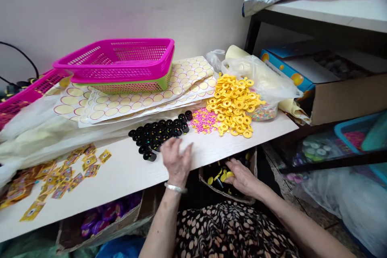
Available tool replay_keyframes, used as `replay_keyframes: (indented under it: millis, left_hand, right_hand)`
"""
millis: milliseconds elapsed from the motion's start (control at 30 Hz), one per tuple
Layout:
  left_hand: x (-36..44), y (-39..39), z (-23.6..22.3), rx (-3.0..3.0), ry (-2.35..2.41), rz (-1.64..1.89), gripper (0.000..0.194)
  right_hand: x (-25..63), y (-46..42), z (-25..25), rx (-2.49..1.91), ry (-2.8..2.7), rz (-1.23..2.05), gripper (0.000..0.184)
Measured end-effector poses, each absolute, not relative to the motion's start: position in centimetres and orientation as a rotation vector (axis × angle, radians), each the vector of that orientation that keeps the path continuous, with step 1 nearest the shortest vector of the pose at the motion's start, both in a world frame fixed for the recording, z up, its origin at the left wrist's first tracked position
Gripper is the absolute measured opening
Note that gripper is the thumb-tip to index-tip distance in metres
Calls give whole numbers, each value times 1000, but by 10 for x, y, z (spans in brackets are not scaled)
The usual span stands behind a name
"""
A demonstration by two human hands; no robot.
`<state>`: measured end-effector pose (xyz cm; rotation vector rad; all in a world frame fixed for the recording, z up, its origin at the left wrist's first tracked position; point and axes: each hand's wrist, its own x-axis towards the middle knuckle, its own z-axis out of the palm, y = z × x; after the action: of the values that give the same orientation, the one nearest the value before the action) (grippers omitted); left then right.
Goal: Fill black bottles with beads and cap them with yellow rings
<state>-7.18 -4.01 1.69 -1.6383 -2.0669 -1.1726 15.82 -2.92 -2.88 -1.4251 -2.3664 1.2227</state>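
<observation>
My left hand [177, 159] is over the white table, at the near edge of a cluster of small black round cups [157, 131]. Its thumb stands apart from the fingers, and nothing shows between them. Below the table edge, my right hand [242, 175] reaches into a cardboard box [255, 165] of black and yellow pieces. Its fingers are stretched out, with the tips near some yellow discs [223, 176]. Small pink and yellow beads [204, 121] lie right of the cups. Beside them rises a heap of yellow ring-shaped pieces [236, 105].
Small yellow printed packets [68, 173] lie at the table's left. Behind stand stacked pink and green baskets [121, 72] on sheets of round stickers [145, 100]. A plastic bag [263, 76] and an open carton [341, 100] are at right. Purple items [99, 217] fill a box underneath.
</observation>
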Motion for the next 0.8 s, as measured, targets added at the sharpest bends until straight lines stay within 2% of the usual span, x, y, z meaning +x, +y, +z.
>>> replay_keyframes:
  millis: [133,233,267,367,467,667,800]
  left_hand:
    - [-107,-23,11,-1384,-2226,-686,39]
    - [-111,-20,6,-1380,-2283,-523,36]
    - [-110,-19,5,-1377,-2289,-502,35]
    - [-107,-20,3,-1382,-2263,-500,32]
    - [-104,-21,1,-1387,-2229,-559,30]
    - [-100,-22,-3,-1334,-2298,-662,39]
    - [-100,-22,-3,-1332,-2322,-741,29]
  right_hand:
    - [156,-25,-16,-1389,-2492,1117,32]
    - [161,-16,-2,-1279,-2405,1079,11]
    - [162,-10,1,-1257,-2357,1049,10]
    - [158,10,10,-1253,-2259,855,19]
    - [138,31,15,-1239,-2296,634,18]
    - [81,57,14,-1284,-2528,355,20]
    - [59,63,9,-1410,-2701,219,24]
